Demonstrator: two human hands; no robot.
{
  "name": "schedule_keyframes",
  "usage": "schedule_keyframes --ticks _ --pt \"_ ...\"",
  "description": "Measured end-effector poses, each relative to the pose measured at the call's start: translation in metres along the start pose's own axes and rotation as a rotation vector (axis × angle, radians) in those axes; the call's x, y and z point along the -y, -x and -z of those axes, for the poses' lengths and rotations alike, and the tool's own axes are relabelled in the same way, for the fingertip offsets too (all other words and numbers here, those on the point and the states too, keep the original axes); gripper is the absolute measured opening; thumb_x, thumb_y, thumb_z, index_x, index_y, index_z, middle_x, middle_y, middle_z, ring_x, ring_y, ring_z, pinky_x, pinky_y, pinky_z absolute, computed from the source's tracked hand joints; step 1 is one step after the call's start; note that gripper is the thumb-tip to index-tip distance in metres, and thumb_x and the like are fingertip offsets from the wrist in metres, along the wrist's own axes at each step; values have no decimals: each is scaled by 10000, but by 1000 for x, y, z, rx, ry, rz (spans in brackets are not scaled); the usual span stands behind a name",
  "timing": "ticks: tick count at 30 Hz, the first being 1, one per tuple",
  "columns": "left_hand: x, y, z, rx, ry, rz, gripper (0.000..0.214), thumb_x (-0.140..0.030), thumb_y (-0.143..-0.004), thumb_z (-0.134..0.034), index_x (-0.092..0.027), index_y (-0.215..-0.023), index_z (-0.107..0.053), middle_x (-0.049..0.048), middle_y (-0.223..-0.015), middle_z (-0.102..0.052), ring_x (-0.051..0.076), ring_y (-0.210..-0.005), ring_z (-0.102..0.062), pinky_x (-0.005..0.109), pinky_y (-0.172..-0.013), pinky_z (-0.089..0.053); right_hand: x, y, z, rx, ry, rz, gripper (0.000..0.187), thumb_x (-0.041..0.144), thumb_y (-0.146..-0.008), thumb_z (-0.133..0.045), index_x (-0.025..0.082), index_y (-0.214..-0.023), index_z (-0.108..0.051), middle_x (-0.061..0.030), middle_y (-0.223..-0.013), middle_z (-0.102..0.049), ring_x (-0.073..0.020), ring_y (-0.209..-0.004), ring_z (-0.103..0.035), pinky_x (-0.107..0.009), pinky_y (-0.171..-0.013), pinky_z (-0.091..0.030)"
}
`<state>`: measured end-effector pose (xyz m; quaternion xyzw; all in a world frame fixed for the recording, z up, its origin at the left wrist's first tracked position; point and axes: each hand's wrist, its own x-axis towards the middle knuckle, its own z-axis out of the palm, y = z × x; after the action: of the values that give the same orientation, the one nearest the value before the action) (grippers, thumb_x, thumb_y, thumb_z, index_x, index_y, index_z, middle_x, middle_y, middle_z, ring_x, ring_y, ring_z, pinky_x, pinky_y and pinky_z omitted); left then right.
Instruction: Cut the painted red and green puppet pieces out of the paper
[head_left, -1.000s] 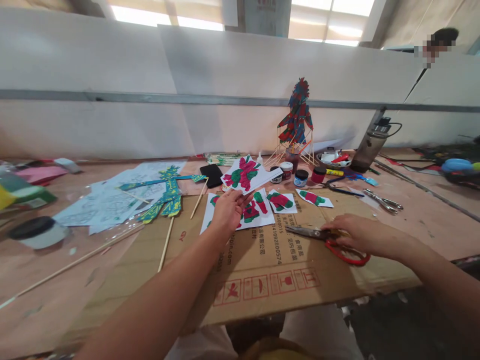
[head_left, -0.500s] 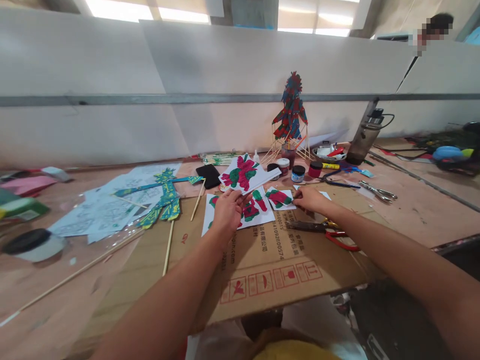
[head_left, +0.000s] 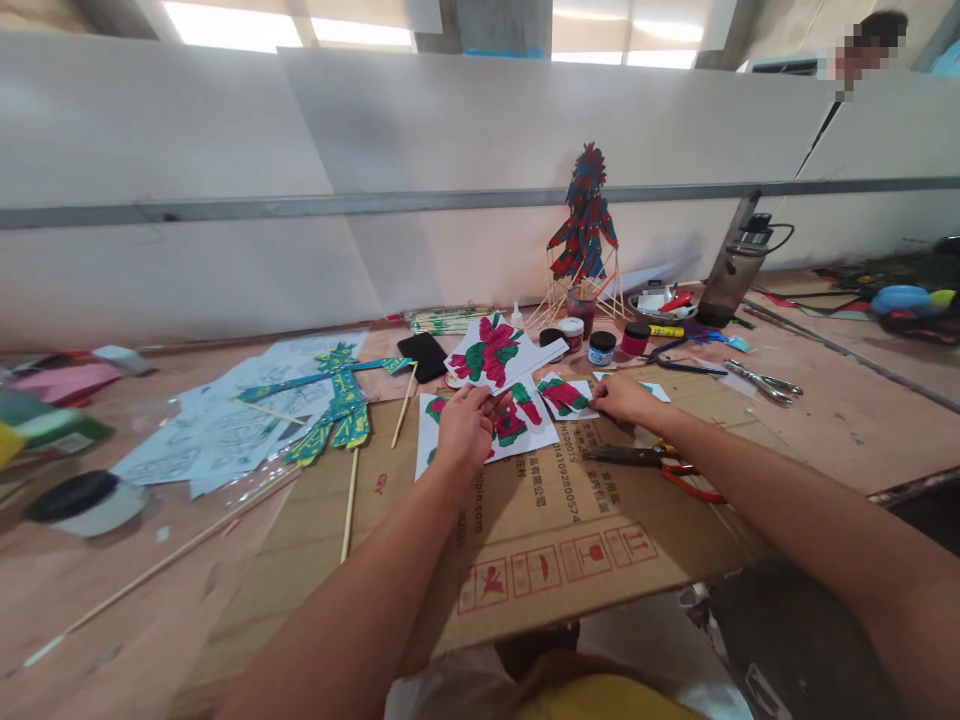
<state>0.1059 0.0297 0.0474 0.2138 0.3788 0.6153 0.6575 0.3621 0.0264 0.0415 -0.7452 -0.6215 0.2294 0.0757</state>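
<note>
My left hand (head_left: 466, 428) is closed on a white paper sheet painted with a red and green figure (head_left: 495, 355), held tilted above the cardboard (head_left: 547, 540). More painted sheets (head_left: 517, 420) lie flat beneath it. My right hand (head_left: 624, 398) rests fingers-down on a small painted paper piece (head_left: 568, 396) and another piece (head_left: 651, 391) on the cardboard. Red-handled scissors (head_left: 660, 462) lie on the cardboard just below my right wrist, untouched.
Small paint jars (head_left: 601, 346) and a bamboo stand with a coloured puppet (head_left: 587, 225) stand behind. A green-blue puppet on sticks (head_left: 337, 400) lies left over printed sheets (head_left: 225, 425). Pliers (head_left: 763, 381), a bottle (head_left: 731, 270), and a black-lidded tub (head_left: 86, 497) sit around.
My right hand left the scissors and moved up-left onto the small painted pieces. My left hand kept holding the painted sheet.
</note>
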Motion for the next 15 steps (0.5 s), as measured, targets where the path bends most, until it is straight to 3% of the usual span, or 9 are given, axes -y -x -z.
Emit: schedule_keyframes --ticks 5,9,12,15 --pt "2 -2 -5 -47 47 12 291 28 -777 -662 -178 -632 -516 -39 -587 -587 108 -577 -675 272 -736 -650 0 4 -2 -16 -9 -12 117 252 -909 -682 170 -840 -730 4 -556 -643 -137 -457 -574 -235 -521 -413" --pt "-11 -1 -17 -57 65 22 289 43 -816 -595 -175 -638 -533 -16 -605 -622 128 -628 -719 268 -724 -653 6 1 5 -55 -10 32 165 278 -957 -644 162 -899 -747 -32 -641 -714 -152 -496 -625 -242 -541 -460" --pt "-23 4 -21 -7 40 14 267 26 -811 -619 -173 -649 -545 4 -668 -676 139 -669 -742 281 -743 -662 19 -9 13 -123 17 119 152 228 -950 -651 161 -993 -781 -71 -882 -805 -196 -746 -726 -250 -685 -518" --pt "-30 15 -11 50 17 12 261 9 -783 -670 -173 -641 -548 -12 -661 -664 133 -663 -737 269 -736 -663 35 -24 16 -144 68 200 217 192 -949 -625 163 -1065 -806 -99 -1088 -822 -248 -988 -745 -277 -840 -536"
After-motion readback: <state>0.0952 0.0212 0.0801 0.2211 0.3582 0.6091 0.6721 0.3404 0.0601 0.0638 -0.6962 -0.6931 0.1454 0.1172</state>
